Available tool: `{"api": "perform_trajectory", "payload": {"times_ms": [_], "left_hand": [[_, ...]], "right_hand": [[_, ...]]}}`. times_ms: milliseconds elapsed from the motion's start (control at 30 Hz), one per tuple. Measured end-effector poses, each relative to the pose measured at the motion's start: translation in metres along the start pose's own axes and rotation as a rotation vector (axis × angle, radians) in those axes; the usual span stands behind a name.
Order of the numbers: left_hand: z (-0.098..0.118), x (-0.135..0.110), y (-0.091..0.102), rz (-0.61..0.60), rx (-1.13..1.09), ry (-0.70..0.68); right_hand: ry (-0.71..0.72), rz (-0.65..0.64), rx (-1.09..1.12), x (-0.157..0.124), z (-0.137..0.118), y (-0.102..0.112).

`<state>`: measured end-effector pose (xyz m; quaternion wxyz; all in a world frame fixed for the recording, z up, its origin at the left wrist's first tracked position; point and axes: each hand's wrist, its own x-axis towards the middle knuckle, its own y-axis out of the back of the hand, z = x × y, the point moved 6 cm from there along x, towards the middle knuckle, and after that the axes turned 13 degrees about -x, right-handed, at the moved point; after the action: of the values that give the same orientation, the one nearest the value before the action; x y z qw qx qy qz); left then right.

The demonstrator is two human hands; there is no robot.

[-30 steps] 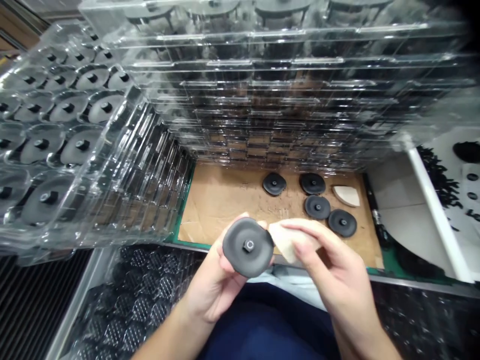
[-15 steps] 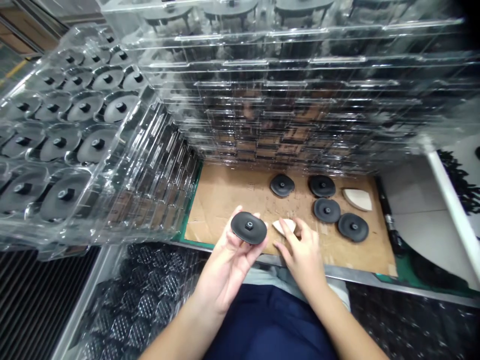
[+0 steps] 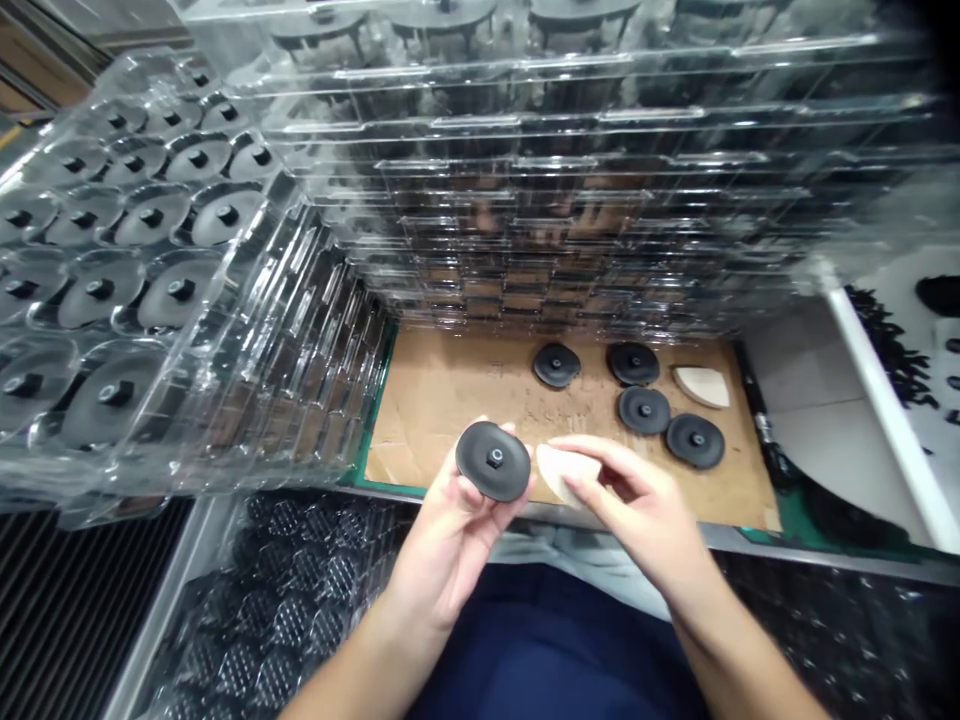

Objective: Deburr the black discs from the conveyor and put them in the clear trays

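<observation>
My left hand (image 3: 450, 530) holds a round black disc (image 3: 493, 462) with a small dark metal stud at its centre, its face tilted up toward me. My right hand (image 3: 637, 510) pinches a cream wedge-shaped pad (image 3: 566, 473) between thumb and fingers, close beside the disc's right edge and apparently not touching it. Beyond my hands, several more black discs, such as one (image 3: 643, 410), lie on a brown cardboard sheet (image 3: 442, 400). A second cream pad (image 3: 700, 386) lies to their right.
Stacked clear plastic trays (image 3: 570, 200) form a wall behind the cardboard. More trays (image 3: 150, 290) with black discs in their pockets rise on the left. A white rail (image 3: 877, 390) stands at the right. Dark textured trays (image 3: 300, 590) lie below left.
My right hand has lifted the cream pad from near the cardboard up beside the disc. My left hand has turned the disc a little more toward me.
</observation>
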<state>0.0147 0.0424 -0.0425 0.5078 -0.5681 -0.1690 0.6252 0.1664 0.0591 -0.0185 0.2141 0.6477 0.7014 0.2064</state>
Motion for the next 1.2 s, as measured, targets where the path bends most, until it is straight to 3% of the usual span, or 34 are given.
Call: {"api": "perform_trajectory", "payload": {"times_ms": [133,167,233,300,333,467,500,633,767,933,1100,1200], "left_hand": [[-0.009,-0.003,-0.003,-0.031,0.089,0.025],[-0.011,-0.004,-0.003,-0.026,0.113,0.050],[-0.013,-0.005,-0.002,-0.003,0.153,0.079],[-0.010,-0.005,-0.002,0.032,0.172,0.058],[-0.009,-0.005,-0.003,0.040,0.176,0.041],[-0.007,-0.004,-0.014,-0.040,0.155,0.058],[-0.006,-0.004,-0.016,-0.062,0.148,0.063],[-0.003,-0.005,-0.016,-0.041,0.166,0.057],[-0.008,-0.007,-0.018,-0.077,0.191,0.094],[-0.005,-0.006,-0.018,-0.084,0.137,0.109],[0.000,-0.003,-0.020,-0.091,0.125,0.022],[0.004,-0.006,-0.017,-0.031,0.178,0.003]], "right_hand": [[0.210,0.115,0.027,0.003,-0.058,0.020],[0.272,0.111,0.013,0.003,-0.069,0.020],[0.335,-0.013,-0.005,0.003,-0.082,0.014],[0.325,-0.157,-0.029,0.003,-0.083,0.005],[0.327,-0.170,-0.038,0.003,-0.082,0.003],[0.415,0.134,0.016,-0.001,-0.086,0.018],[0.425,0.131,0.046,-0.003,-0.086,0.019],[0.356,-0.113,0.064,-0.003,-0.082,0.012],[0.413,0.074,0.041,0.002,-0.087,0.022],[0.418,-0.092,0.002,-0.007,-0.081,0.024],[0.378,0.076,-0.274,-0.014,-0.075,0.037],[0.423,0.012,-0.185,-0.015,-0.080,0.029]]}}
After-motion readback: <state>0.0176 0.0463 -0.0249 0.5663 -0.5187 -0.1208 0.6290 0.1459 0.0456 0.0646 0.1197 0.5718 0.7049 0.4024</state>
